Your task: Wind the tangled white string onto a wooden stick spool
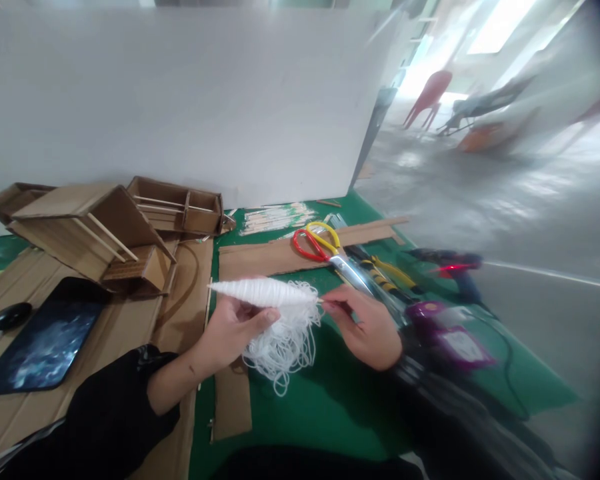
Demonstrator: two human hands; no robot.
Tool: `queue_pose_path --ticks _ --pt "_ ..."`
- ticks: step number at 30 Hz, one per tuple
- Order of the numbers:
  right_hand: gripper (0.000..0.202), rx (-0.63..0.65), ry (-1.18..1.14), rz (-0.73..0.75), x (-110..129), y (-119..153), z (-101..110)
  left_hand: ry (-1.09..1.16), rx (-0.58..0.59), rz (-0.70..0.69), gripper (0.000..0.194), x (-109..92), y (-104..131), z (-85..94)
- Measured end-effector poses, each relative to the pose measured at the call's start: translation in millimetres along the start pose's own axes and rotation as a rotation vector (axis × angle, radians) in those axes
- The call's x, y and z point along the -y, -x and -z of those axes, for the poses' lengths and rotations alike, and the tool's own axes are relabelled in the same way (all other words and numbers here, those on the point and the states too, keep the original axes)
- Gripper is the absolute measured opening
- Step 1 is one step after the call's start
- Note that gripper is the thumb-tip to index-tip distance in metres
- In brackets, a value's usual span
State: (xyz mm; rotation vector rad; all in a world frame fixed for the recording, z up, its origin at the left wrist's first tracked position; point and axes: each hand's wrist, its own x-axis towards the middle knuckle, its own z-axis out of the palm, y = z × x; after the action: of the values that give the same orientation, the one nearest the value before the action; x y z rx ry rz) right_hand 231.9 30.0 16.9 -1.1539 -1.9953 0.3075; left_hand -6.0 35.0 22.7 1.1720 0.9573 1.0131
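Note:
A white spindle of wound string (265, 292) lies level between my two hands, tapering to a point on the left. My left hand (235, 330) is closed on its underside, thumb pressed along the winding. With thumb and finger pinched, my right hand (365, 327) holds the thin stick end that sticks out on the right. A tangled heap of loose white string (283, 350) hangs or lies just below the spindle; whether it touches the table I cannot tell.
Scissors (350, 270) with red and yellow handles rest on a cardboard strip (260, 259). Pliers (397, 272), a glue gun (455, 263) and a purple box (455, 340) lie at right. Cardboard models (80, 227) and a tablet (45, 340) are at left. A white panel (180, 100) stands behind.

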Motion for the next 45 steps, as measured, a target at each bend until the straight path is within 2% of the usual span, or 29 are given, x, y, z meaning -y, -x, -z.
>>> queue_pose_path --ticks 14,21,24,27,36,45 --pt "0.032 -0.004 0.037 0.025 5.3 -1.8 1.1 0.045 0.004 -0.003 0.038 4.4 -0.9 -0.4" --pt "0.015 0.028 -0.034 -0.035 2.9 1.9 -1.8 0.018 -0.051 0.009 0.038 2.8 0.2 -0.9" --pt "0.011 0.0 -0.014 -0.039 2.1 2.7 -1.9 0.009 -0.019 0.01 0.038 2.2 -0.2 -0.5" --pt "0.011 -0.003 0.01 0.0 2.8 1.6 -0.5 0.008 0.022 0.02 0.035 1.0 -0.3 -0.3" --pt "0.015 0.001 0.046 0.032 3.5 0.5 0.0 0.001 0.02 0.039 0.035 1.7 0.2 0.1" --pt "0.007 -0.008 0.057 0.05 1.5 3.5 -4.6 -0.025 0.013 0.05 0.035 1.4 -0.3 -1.0"
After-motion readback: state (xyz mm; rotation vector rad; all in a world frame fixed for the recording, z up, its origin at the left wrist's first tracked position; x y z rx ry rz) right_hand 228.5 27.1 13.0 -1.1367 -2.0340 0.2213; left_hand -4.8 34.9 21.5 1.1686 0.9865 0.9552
